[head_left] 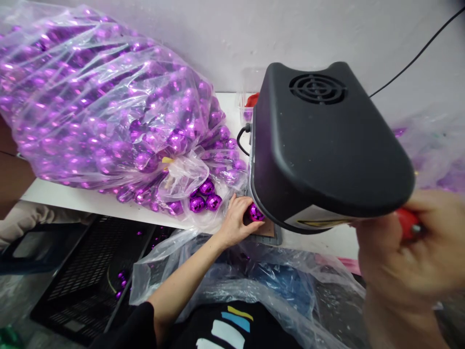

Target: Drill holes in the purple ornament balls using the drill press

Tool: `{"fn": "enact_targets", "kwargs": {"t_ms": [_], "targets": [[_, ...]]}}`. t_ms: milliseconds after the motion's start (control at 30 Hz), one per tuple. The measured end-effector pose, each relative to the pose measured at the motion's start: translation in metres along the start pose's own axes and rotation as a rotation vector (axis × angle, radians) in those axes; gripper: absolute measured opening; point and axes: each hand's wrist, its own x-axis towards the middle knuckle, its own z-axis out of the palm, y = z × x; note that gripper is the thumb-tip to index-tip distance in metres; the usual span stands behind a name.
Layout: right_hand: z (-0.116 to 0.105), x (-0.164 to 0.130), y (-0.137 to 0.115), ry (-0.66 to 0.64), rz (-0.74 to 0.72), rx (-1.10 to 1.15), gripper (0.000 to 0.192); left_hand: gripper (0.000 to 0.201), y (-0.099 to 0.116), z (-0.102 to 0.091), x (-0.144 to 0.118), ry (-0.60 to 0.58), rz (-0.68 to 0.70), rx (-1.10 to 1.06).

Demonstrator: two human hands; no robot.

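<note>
My left hand has its thumb and fingers curled round a shiny purple mirrored ball, at the near side of a black machine. The machine's housing covers part of the ball and whatever lies beyond it. On the right, my right hand is wrapped around a red handle at the machine's side. A few loose purple balls rest on the white table, left of my left hand. Under the machine, part of a grey base shows.
A large clear bag full of purple balls fills the table's left side. Below stands a black crate with some purple balls near it. Clear plastic sheeting hangs along the table's front edge. Another plastic bag lies at right.
</note>
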Motion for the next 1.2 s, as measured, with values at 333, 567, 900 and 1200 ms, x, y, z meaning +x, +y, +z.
{"fn": "enact_targets", "kwargs": {"t_ms": [333,567,900,1200], "targets": [[-0.006,-0.046,0.019,-0.191,-0.110,0.076,0.007,0.058,-0.004,0.002,0.001,-0.018,0.002,-0.005],[-0.001,-0.052,0.021,-0.224,-0.207,0.065,0.010,0.057,-0.003,0.001,0.001,-0.025,0.015,-0.008],[0.006,-0.068,0.018,-0.164,-0.062,0.047,0.013,0.057,-0.001,0.000,0.001,-0.045,-0.003,0.021],[0.011,-0.070,0.019,-0.135,-0.129,0.029,0.012,0.058,-0.001,0.000,0.002,-0.026,0.001,0.008]]}}
